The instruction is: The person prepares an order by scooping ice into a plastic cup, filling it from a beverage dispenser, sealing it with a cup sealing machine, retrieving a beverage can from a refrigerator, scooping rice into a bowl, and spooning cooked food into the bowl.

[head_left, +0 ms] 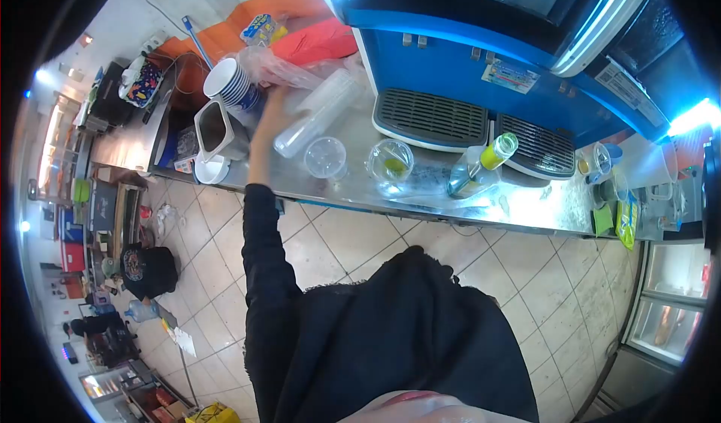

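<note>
My left hand [272, 119] reaches over the metal counter [289, 175], smeared by motion, so its fingers are unclear. It is right beside a long stack of clear plastic cups [319, 115]; whether it touches them I cannot tell. Behind it lies a crumpled clear plastic bag [282, 70]. To its left stand a stack of paper cups [225, 85] and a metal container [218, 130]. On the right along the counter are a clear plastic cup [325, 158], another cup [389, 161] with something yellowish-green inside, and a glass bottle [481, 164], tilted in view. My right hand is out of view.
A blue drinks machine [451, 70] with black drip trays [432, 116] rises behind the counter. Jugs and cups [601, 164] and a yellow packet [626, 220] sit at the right end. Two other people [146, 270] are at the far left.
</note>
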Demonstrator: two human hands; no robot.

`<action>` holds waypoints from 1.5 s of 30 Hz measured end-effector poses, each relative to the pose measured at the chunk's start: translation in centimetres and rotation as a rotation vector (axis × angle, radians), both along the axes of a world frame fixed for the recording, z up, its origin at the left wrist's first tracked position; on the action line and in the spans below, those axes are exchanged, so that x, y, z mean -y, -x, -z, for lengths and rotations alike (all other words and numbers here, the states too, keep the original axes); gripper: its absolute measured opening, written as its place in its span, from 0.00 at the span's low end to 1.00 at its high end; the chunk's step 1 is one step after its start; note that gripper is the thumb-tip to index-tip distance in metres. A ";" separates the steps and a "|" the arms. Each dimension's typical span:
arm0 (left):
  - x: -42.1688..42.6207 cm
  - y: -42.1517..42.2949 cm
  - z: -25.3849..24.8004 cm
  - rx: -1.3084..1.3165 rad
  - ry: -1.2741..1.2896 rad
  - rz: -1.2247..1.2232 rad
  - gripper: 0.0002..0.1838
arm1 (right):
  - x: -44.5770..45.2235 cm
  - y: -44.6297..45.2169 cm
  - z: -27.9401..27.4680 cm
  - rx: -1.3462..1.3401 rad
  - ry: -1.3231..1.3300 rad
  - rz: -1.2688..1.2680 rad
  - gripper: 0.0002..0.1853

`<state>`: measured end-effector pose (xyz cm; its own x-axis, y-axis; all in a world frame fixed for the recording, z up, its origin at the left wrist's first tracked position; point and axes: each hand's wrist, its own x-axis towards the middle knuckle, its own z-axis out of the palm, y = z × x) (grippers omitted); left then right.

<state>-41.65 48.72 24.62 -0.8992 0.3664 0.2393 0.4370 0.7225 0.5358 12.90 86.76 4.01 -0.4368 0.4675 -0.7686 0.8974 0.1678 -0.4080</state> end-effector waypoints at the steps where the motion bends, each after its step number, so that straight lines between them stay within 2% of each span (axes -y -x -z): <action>1: -0.8 0.9 1.6 -0.006 -0.003 0.003 0.45 | 0.0 0.7 -1.3 0.007 0.018 -0.025 0.22; 3: -2.6 2.7 4.1 0.029 0.251 0.068 0.51 | 0.0 2.5 -4.3 0.016 0.060 -0.084 0.22; 8: -6.0 3.8 4.7 0.241 0.295 0.082 0.53 | 1.2 10.6 -14.3 -0.076 0.279 -0.342 0.23; 10: -5.9 3.8 4.5 0.295 0.309 0.088 0.53 | 2.1 14.8 -17.9 -0.286 0.163 -0.643 0.20; 12: -4.5 3.7 4.4 0.263 0.307 0.248 0.52 | 3.8 20.2 -22.6 -0.505 0.139 -0.894 0.20; 14: -3.7 3.5 3.9 0.307 0.304 0.295 0.51 | 6.7 26.0 -27.1 -0.473 0.342 -0.845 0.17; 16: -3.5 3.3 3.6 0.340 0.294 0.339 0.51 | 9.2 31.5 -25.2 -0.850 0.250 -0.976 0.14; 18: -3.8 2.6 3.6 0.258 0.450 0.308 0.49 | 12.6 38.2 -24.9 -0.789 0.086 -1.044 0.10; 19: -3.9 2.2 3.5 0.246 0.446 0.305 0.49 | 14.1 41.2 -21.7 -0.991 0.117 -0.896 0.10; 21: -4.1 1.6 3.7 0.135 0.435 0.269 0.46 | 16.7 46.5 -18.8 -0.976 -0.075 -0.886 0.10; 23: -3.9 2.1 4.8 0.122 0.353 0.285 0.44 | 18.2 49.9 -15.5 -0.901 -0.114 -0.856 0.10; 25: -3.8 2.1 4.8 0.117 0.272 0.300 0.42 | 19.1 50.8 -15.4 -0.820 -0.146 -0.827 0.11; 27: -3.9 1.7 4.9 0.014 0.267 0.284 0.41 | 19.8 50.9 -14.9 -0.868 -0.361 -0.584 0.15; 30: -4.1 1.3 4.3 -0.002 0.246 0.261 0.41 | 19.6 51.2 -14.4 -1.001 -0.425 -0.545 0.17; 33: -4.3 0.6 3.6 -0.063 0.313 0.304 0.40 | 19.1 51.7 -14.4 -0.933 -0.415 -0.508 0.16; 34: -4.2 0.5 3.5 -0.062 0.313 0.306 0.40 | 18.8 51.8 -14.3 -0.932 -0.416 -0.507 0.16; 36: -3.8 0.2 3.3 -0.010 0.267 0.363 0.38 | 18.3 51.6 -14.5 -0.857 -0.329 -0.695 0.16; 37: -3.7 0.0 3.3 -0.010 0.270 0.368 0.38 | 18.4 51.4 -14.8 -0.858 -0.328 -0.689 0.16; 39: -3.6 -0.5 3.5 -0.109 0.261 0.376 0.39 | 18.7 50.8 -15.4 -0.862 -0.389 -0.691 0.14; 43: -2.7 -0.4 3.9 -0.123 0.215 0.394 0.39 | 18.9 50.1 -17.5 -0.962 -0.525 -0.613 0.13; 45: -1.9 -0.3 3.8 -0.155 0.257 0.348 0.39 | 18.4 49.9 -19.6 -1.050 -0.628 -0.688 0.14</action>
<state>-41.32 50.60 20.82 -0.6730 0.7051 0.2233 0.7379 0.6197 0.2674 -36.95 68.39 23.57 -0.9486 0.0669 0.3092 -0.1106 0.8456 -0.5222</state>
